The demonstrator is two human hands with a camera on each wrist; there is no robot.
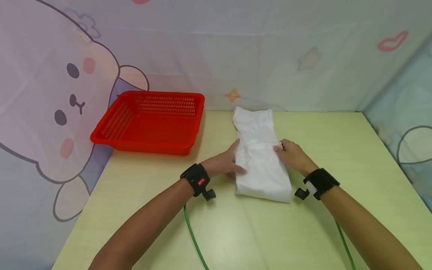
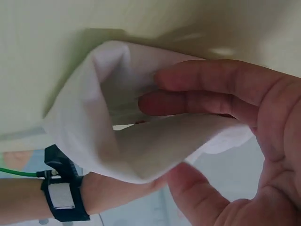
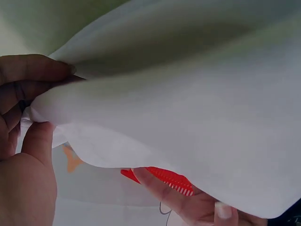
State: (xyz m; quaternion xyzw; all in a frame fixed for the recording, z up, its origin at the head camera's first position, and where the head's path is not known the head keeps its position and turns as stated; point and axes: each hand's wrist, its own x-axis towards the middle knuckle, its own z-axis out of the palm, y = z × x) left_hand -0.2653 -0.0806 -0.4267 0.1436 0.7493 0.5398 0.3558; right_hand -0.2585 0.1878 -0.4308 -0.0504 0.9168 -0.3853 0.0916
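Note:
A long white folded cloth point(image 1: 263, 168) lies on the table, its kind not clear from the folds. At its left edge is my left hand point(image 1: 227, 162), thumb on top and spread from the fingers. In the left wrist view, two fairly straight fingers point(image 2: 202, 77) reach inside the loose fold of the white cloth point(image 2: 136, 150), and the thumb point(image 2: 193, 190) touches its outside. My right hand point(image 1: 294, 155) pinches the right edge about halfway along. In the right wrist view, its thumb point(image 3: 40, 139) and fingers bunch the white cloth point(image 3: 178, 108).
A red plastic basket point(image 1: 155, 148) with slotted sides stands at the back left of the pale table point(image 1: 337, 150). Behind it hangs a printed curtain point(image 1: 209, 48). Green cables point(image 1: 192, 232) run from the black wrist straps.

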